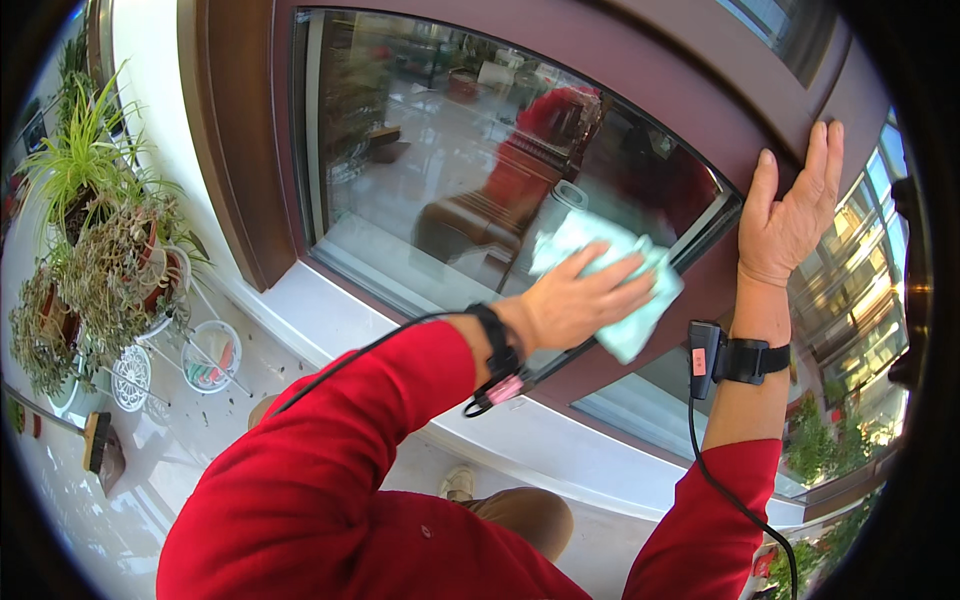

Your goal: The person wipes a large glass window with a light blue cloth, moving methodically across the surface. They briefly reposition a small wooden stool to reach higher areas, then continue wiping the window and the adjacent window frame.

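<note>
My left hand (589, 296) presses a pale mint-green cloth (637, 326) against the lower right part of a window pane (435, 142). The fingers are spread over the cloth, and both look blurred. Part of the cloth overlaps the dark seal and the reddish-brown window frame (705, 277). My right hand (787, 210) lies flat on the frame further right, thumb apart from the fingers, with nothing in it. The glass carries reflections mixed with what stands behind it, including a brown seat-like shape (465, 229).
Below the window runs a white sill (345, 315). At left stand potted plants (112, 277), a white round basket (212, 356) with coloured things inside, and a brush (96, 442). Black cables (731, 491) trail from both wrist straps. Another glass surface (847, 322) lies beyond my right hand.
</note>
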A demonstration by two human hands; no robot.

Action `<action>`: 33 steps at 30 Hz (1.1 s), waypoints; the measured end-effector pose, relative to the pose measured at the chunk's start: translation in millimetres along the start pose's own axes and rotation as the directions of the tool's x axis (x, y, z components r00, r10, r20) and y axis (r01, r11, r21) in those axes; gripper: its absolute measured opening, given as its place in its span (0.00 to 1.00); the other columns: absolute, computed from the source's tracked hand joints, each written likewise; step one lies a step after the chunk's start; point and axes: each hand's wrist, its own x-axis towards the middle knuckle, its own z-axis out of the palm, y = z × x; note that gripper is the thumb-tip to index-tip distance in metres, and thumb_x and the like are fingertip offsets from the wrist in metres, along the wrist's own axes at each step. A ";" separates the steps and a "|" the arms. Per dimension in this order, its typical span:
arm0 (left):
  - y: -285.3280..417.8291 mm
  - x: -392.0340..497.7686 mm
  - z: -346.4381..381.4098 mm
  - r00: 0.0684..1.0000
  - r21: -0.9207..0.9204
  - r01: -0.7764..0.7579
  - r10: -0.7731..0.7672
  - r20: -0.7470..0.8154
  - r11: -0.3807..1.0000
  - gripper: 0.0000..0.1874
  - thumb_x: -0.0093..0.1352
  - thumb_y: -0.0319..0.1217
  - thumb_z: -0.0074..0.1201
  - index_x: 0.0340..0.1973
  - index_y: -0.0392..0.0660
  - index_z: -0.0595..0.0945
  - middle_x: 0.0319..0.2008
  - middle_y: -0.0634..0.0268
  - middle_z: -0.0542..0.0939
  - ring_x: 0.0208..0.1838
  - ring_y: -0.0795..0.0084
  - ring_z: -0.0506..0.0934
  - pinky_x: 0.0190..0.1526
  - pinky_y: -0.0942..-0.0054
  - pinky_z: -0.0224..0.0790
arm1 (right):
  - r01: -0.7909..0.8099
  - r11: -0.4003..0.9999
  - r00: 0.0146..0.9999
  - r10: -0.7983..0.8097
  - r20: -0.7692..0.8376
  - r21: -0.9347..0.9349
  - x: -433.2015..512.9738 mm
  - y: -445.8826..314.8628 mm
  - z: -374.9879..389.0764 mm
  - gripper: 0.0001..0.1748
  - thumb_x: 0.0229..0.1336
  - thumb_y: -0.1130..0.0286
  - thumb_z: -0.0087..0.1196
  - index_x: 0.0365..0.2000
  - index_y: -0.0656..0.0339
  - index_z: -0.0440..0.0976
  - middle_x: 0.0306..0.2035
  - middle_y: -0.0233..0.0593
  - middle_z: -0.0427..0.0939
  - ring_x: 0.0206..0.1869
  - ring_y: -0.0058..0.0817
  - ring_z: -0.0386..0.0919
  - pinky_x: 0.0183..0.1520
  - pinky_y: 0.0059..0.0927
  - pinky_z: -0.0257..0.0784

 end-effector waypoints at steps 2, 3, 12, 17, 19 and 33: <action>8.3 -47.3 -3.1 0.987 -0.045 -0.082 0.087 0.132 0.996 0.26 0.60 0.30 0.51 0.56 0.55 0.77 0.63 0.73 0.68 0.69 0.70 0.63 0.63 0.60 0.58 | 0.005 1.000 1.000 -0.005 0.000 0.004 0.6 -0.2 -0.4 0.31 0.55 0.71 0.58 0.60 0.62 0.65 0.63 0.50 0.67 0.63 0.45 0.68 0.63 0.39 0.63; 8.1 -64.0 -4.1 0.960 -0.074 -0.139 0.153 0.234 0.988 0.27 0.60 0.31 0.52 0.58 0.56 0.76 0.65 0.75 0.67 0.69 0.72 0.62 0.64 0.60 0.56 | 0.004 1.000 1.000 -0.004 0.005 0.002 1.0 -0.1 -0.6 0.31 0.55 0.71 0.58 0.60 0.62 0.65 0.63 0.51 0.66 0.63 0.45 0.68 0.63 0.39 0.63; -117.6 37.4 -48.6 0.987 0.045 0.046 -0.039 -0.154 0.998 0.32 0.55 0.26 0.55 0.58 0.59 0.76 0.63 0.72 0.71 0.67 0.70 0.65 0.66 0.53 0.50 | 0.021 1.000 1.000 -0.020 0.009 -0.021 2.2 -0.4 -1.3 0.31 0.56 0.71 0.59 0.60 0.63 0.66 0.63 0.51 0.67 0.62 0.46 0.68 0.63 0.39 0.64; -108.3 -11.7 -44.9 0.995 0.080 0.082 -0.077 -0.060 0.993 0.32 0.51 0.24 0.55 0.54 0.59 0.78 0.61 0.74 0.72 0.66 0.69 0.66 0.64 0.56 0.52 | 0.008 1.000 1.000 -0.008 0.017 -0.009 2.4 2.2 -1.7 0.31 0.56 0.71 0.58 0.60 0.63 0.65 0.63 0.52 0.67 0.62 0.47 0.68 0.63 0.39 0.63; -79.1 -72.8 -41.0 0.995 0.086 0.087 -0.091 0.046 0.993 0.32 0.51 0.24 0.55 0.54 0.60 0.79 0.62 0.75 0.72 0.66 0.69 0.66 0.64 0.57 0.52 | 0.018 1.000 1.000 -0.018 0.014 0.001 2.1 1.1 -1.8 0.31 0.56 0.71 0.58 0.60 0.63 0.65 0.63 0.52 0.67 0.63 0.47 0.68 0.64 0.39 0.63; -218.6 -21.9 -94.9 0.970 0.182 0.091 -0.046 -0.239 0.979 0.35 0.52 0.28 0.62 0.58 0.60 0.75 0.62 0.72 0.72 0.68 0.68 0.65 0.65 0.55 0.49 | 0.037 0.995 0.996 -0.029 0.085 -0.096 0.6 2.6 -2.8 0.30 0.58 0.71 0.58 0.60 0.65 0.64 0.62 0.54 0.67 0.63 0.48 0.67 0.64 0.40 0.63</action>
